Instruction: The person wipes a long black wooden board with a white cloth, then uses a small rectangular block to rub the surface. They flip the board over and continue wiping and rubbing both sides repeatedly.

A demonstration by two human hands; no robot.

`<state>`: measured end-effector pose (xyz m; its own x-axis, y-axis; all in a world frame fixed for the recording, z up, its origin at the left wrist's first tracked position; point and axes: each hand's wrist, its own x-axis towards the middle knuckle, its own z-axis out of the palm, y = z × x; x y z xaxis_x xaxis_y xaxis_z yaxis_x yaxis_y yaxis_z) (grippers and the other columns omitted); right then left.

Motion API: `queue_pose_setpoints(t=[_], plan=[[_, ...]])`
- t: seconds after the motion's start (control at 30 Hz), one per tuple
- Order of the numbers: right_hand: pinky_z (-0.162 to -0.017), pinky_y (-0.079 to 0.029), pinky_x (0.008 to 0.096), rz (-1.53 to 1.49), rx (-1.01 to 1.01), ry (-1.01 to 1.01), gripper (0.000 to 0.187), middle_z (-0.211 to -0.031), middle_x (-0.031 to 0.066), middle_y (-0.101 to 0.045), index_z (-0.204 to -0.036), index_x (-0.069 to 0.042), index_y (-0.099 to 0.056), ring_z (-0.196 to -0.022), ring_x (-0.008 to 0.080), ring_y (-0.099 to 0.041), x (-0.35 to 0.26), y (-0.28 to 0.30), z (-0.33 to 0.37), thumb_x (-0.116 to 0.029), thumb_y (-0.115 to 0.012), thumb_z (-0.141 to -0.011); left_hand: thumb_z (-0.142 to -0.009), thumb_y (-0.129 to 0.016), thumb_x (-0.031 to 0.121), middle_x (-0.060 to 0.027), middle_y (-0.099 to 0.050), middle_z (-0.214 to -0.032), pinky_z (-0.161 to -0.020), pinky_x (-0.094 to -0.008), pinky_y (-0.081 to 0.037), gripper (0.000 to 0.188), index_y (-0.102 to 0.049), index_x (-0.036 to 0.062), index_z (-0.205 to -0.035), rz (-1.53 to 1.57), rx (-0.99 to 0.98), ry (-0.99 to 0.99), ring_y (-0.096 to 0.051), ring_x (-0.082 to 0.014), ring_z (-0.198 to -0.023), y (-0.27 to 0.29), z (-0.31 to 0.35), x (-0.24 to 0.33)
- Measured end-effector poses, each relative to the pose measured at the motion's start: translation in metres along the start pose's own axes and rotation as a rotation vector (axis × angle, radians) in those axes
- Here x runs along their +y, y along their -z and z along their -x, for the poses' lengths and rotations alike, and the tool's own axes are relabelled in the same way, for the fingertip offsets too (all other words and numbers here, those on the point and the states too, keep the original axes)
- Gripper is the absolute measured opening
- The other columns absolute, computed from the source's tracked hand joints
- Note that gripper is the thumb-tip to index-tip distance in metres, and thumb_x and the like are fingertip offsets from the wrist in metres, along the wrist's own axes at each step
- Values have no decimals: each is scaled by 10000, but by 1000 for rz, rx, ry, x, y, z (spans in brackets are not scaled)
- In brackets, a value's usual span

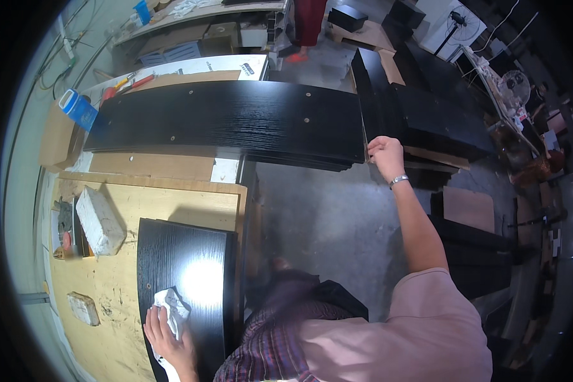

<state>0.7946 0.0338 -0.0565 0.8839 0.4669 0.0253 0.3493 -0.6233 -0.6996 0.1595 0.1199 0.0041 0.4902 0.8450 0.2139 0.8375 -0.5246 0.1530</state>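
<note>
So the left hand (pixel 170 337) has a crumpled white cloth (pixel 173 304) under its fingers, pressed onto a shiny black board (pixel 183 254). That board lies on a yellowish wooden desk (pixel 118 280), along the edge closest to the person, with a big light glare on it.

The right hand (pixel 387 156) is stretched way out, fingers curled in close together at the near right corner of the long black panel (pixel 229 118). Can't tell from here if it's actually gripping that corner or just touching it. Silver band (pixel 398 180) on that wrist, btw.

The long panel lies crosswise beyond the desk, with more dark boards underneath. Left of the black board there's a chunky whitish block (pixel 99 221) and a smaller one (pixel 83 309). Blue container (pixel 77 109) sits by the long panel's left end.
</note>
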Motion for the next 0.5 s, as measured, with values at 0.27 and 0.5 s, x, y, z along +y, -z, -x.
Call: queue_pose_setpoints(t=[0.27, 0.5], plan=[[-1029, -492, 388, 148, 69, 642, 399, -1259, 87, -680, -1140, -77, -725, -1211, 293, -597, -60, -16, -24, 52, -518, -824, -776, -657, 67, -224, -559, -1378, -1117, -527, -350, 572, -552, -13, -1332, -15, -6, -2, -482, -451, -1296, 5, -1, 6], [-1181, -345, 416, 349, -188, 695, 611, -1506, 117, -513, -1345, -60, -622, -1406, 312, -447, -78, -65, -80, 113, -451, -785, -776, -651, 79, -225, -564, -1369, -1107, -532, -358, 567, -557, -15, -1326, 0, 7, 3, -484, -456, -1292, 7, -5, 13]])
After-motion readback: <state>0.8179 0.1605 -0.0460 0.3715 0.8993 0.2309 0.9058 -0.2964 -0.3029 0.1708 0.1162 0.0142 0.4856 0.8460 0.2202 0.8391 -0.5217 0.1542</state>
